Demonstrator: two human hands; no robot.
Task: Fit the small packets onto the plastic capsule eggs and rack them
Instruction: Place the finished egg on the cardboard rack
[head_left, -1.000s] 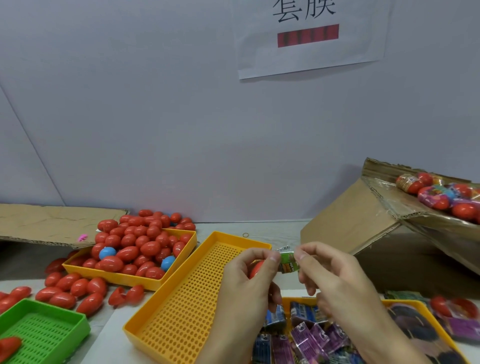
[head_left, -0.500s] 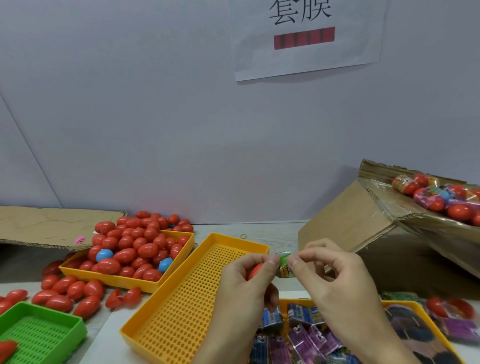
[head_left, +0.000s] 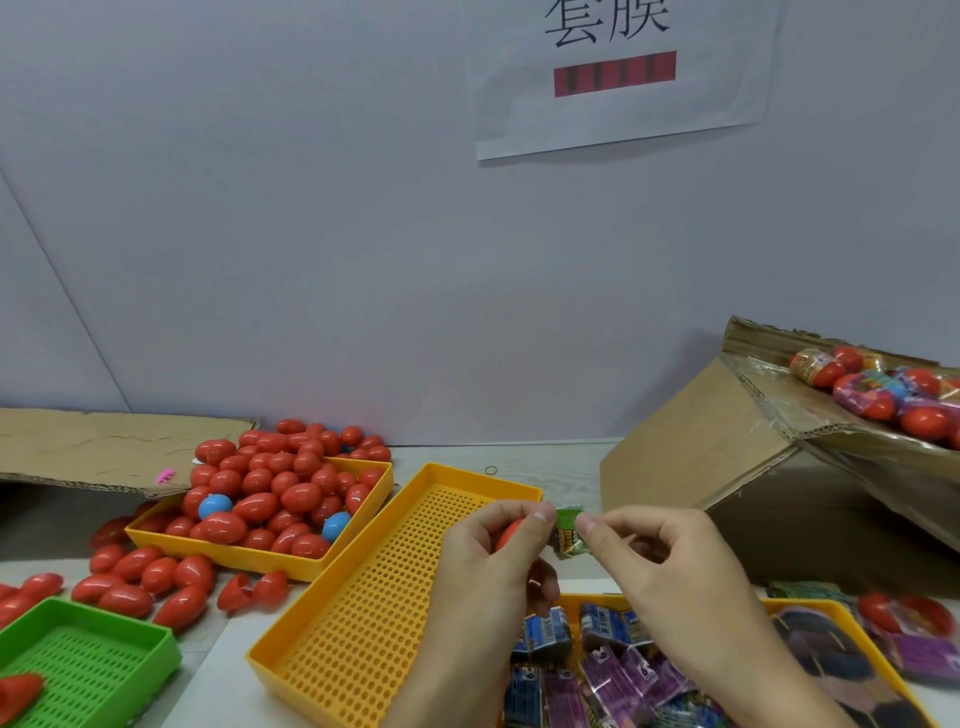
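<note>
Left hand (head_left: 488, 551): grip pinches red egg (head_left: 506, 532), frame centre.
Right hand (head_left: 670, 566): grip pinches green packet (head_left: 569, 530) — at egg's tip.
Yellow rack (head_left: 363, 613): empty — racking not begun.
Done: sleeved eggs in cardboard box (head_left: 883, 395), right.

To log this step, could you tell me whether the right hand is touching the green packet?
Touching: the head view shows the right hand pinching the green packet.

Head camera looks forward, seemingly slightly downward.
</note>
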